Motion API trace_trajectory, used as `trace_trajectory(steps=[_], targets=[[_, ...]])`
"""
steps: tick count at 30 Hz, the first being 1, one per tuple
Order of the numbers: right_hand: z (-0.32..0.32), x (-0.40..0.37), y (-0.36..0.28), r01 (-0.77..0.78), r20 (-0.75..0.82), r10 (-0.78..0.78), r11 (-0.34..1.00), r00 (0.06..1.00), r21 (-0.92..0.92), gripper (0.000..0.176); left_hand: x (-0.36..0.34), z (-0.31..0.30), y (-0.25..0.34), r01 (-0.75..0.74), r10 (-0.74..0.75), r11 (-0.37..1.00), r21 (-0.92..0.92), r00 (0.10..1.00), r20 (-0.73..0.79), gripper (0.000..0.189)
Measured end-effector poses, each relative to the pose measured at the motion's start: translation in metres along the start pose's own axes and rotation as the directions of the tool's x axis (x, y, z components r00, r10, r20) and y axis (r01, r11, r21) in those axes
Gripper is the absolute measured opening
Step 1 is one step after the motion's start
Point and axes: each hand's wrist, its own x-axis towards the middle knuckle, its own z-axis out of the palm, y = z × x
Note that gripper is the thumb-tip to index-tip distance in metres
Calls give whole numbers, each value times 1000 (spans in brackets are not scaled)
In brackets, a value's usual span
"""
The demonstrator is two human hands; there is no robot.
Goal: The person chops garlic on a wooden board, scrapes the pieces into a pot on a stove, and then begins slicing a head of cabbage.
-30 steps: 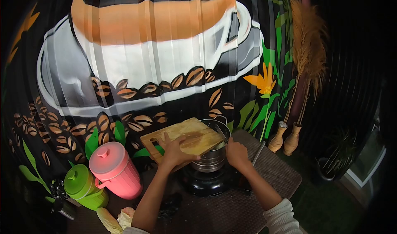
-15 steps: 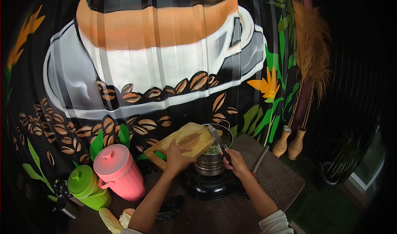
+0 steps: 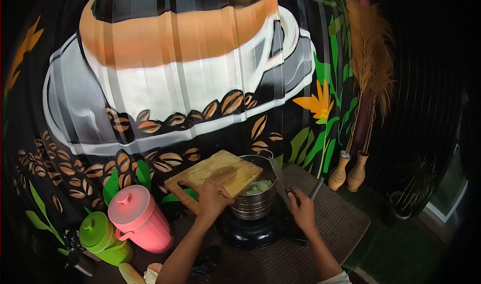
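Note:
My left hand [image 3: 214, 200] grips a wooden cutting board [image 3: 225, 172] by its near side. The board tilts toward a steel pot [image 3: 254, 207], its right corner over the rim. Chopped pale green vegetable pieces [image 3: 258, 186] lie inside the pot, partly hidden by the board, whose top has a damp, darker patch. In my right hand [image 3: 302, 210] is a knife [image 3: 279, 172], fingers wrapped round its black handle and blade pointing up beside the pot's right rim. The pot sits on a black portable stove [image 3: 256, 232].
A pink lidded jug [image 3: 143, 219] and a green lidded jug [image 3: 106, 239] stand on the left of the brown woven-textured table [image 3: 335, 211]. Pale vegetables [image 3: 131, 273] lie at the near left edge. Behind rises a wall painted with a coffee cup [image 3: 175, 78]. Two wicker vases [image 3: 357, 172] stand at right.
My right hand has moved the knife right, from the board's edge over the pot to beside the pot's right rim. The board stays tilted in my left hand. The view has shifted slightly.

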Motion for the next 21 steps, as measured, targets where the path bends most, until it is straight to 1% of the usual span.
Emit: trace_trajectory(steps=[1, 2, 3, 4, 5, 6, 7, 8, 9, 12, 14, 16, 18, 19, 21], targets=[[7, 1, -14, 228, -109, -290, 893, 951, -387, 19, 2, 0, 3, 1, -1, 1000, 0, 1000, 2, 22], [9, -1, -39, 254, -58, -307, 868, 950, -426, 16, 1, 0, 5, 14, -13, 1000, -26, 999, 39, 19], [19, 0, -39, 357, 20, -392, 816, 920, -455, 14, 0, 0, 6, 29, -25, 998, -52, 997, 75, 16], [30, 0, -38, 429, 90, -444, 764, 892, -482, 14, -2, 1, 7, 33, -29, 998, -49, 997, 75, 16], [41, -2, -35, 501, 161, -493, 705, 855, -502, 15, -4, 2, 8, -5, 6, 999, -46, 999, 31, 16], [49, -5, -31, 505, 163, -495, 707, 853, -496, 15, -6, 1, 9, -41, 41, 998, -41, 999, -12, 17], [56, -9, -27, 539, 193, -521, 668, 831, -513, 17, -6, -1, 9, -38, 38, 999, -37, 999, -14, 17], [61, -10, -26, 570, 222, -547, 627, 807, -530, 18, -5, -5, 11, -15, 15, 1000, -15, 999, 38, 14], [62, -9, -26, 571, 221, -548, 628, 807, -528, 18, -5, -7, 12, 9, -9, 1000, 6, 996, 91, 11], [59, 1, -22, 540, 223, -520, 607, 825, -583, 15, -6, -8, 13, -8, 7, 1000, 17, 997, 79, 11], [55, 11, -16, 394, 170, -401, 585, 900, -709, 14, -8, -7, 9, -21, 22, 1000, -7, 998, 59, 14], [46, 22, -12, 378, 167, -385, 577, 908, -724, 15, -6, -5, 6, -35, 36, 999, -33, 999, 33, 18], [42, 26, -18, 343, 169, -329, 599, 929, -724, 18, -7, -5, 4, -21, 24, 998, -56, 998, 51, 22], [43, 21, -25, 342, 170, -325, 601, 930, -722, 18, -9, -6, 5, -18, 21, 998, -54, 998, 55, 22], [48, 14, -39, 462, 199, -440, 643, 876, -611, 19, -8, -8, 11, 14, -28, 992, 128, 994, 106, 23]])
